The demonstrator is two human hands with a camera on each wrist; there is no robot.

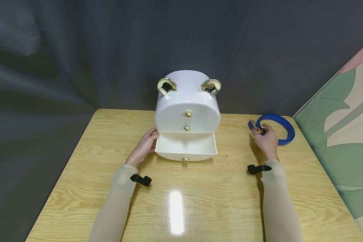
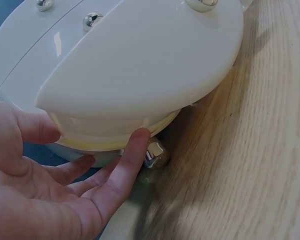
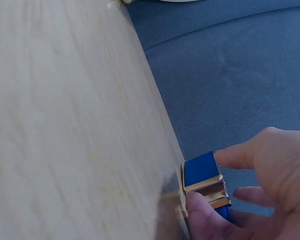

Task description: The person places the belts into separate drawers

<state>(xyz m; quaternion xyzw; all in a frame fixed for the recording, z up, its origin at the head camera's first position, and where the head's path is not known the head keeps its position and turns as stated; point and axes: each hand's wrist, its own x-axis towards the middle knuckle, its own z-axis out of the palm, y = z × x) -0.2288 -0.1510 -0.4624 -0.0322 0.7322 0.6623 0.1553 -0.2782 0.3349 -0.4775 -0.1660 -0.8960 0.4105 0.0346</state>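
Note:
A white rounded box [image 1: 186,87] with gold ear-shaped trims and gold knobs stands on the table, its bottom drawer [image 1: 186,157] pulled out. The drawer's inside shows nothing in it. My left hand [image 1: 143,146] rests against the left side of the box and open drawer; in the left wrist view its fingertips [image 2: 140,137] touch the side, fingers loosely extended. To the right, a coiled blue belt [image 1: 285,126] with a gold buckle [image 3: 210,192] lies on the table. My right hand [image 1: 267,141] holds the belt by its buckle end between thumb and fingers.
The light wooden table [image 1: 199,201] ends at a dark curtain [image 1: 124,57] behind the box. A panel with leaf patterns [image 1: 348,134] borders the table's right side, close to the belt.

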